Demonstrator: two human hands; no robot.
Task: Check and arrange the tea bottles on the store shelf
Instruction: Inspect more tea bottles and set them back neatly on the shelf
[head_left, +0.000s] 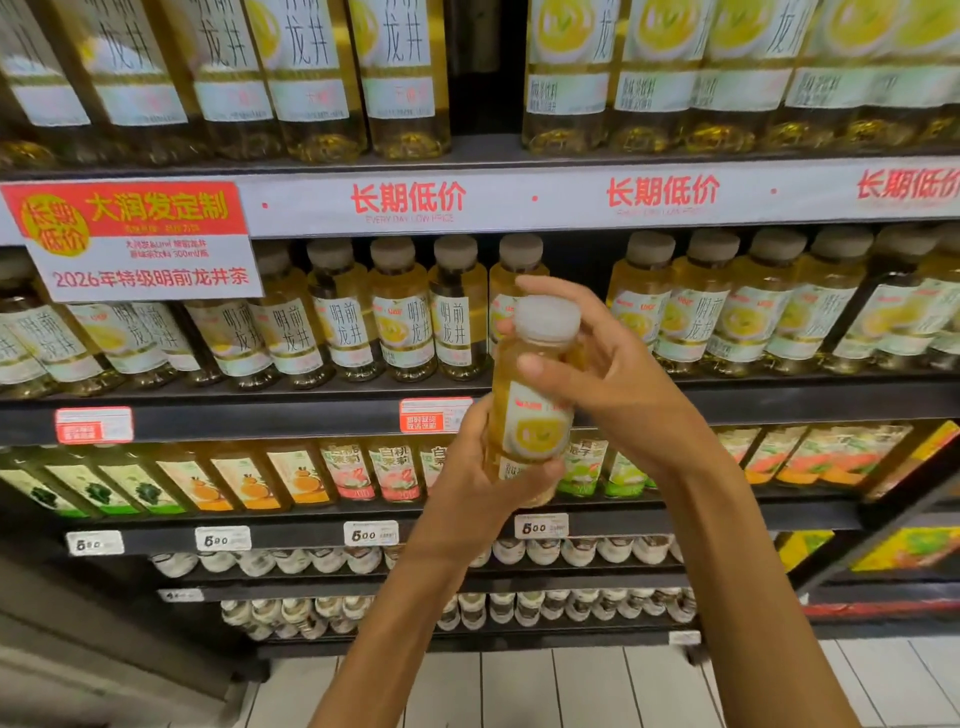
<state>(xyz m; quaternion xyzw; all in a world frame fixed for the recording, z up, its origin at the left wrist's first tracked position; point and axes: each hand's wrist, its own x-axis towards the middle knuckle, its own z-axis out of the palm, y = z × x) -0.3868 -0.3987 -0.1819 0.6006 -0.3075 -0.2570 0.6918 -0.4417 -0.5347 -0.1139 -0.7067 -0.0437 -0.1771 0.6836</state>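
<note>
**Holding one tea bottle in front of the middle shelf**

Holding a clear plastic bottle of yellow tea with a pale grey cap and white label (535, 400), the person keeps it upright, tilted slightly, in front of the black shelf edge (291, 423), near the camera and clear of the shelf rows.

- Left hand (488, 467): fingers curled round the lower part of the bottle, thumb across the front of the label base. The grip is closed on the bottle.
- Right hand (597, 374): fingers curled round the neck and shoulder just under the cap, thumb lying on the front of the bottle. The cap itself is exposed.

Behind the held bottle, a row of matching yellow tea bottles with grey caps (400, 312) stands on the middle shelf. A gap shows in this row just right of the held bottle, before the row continues to the right.

Above, larger bottles of pale yellow tea (311, 78) line the upper shelf over a white strip with red characters (660, 192). A red-and-white promotional sign (135, 239) hangs at left. Below, fruit-labelled drink bottles (306, 473) stand over white price tags (370, 534).
</note>
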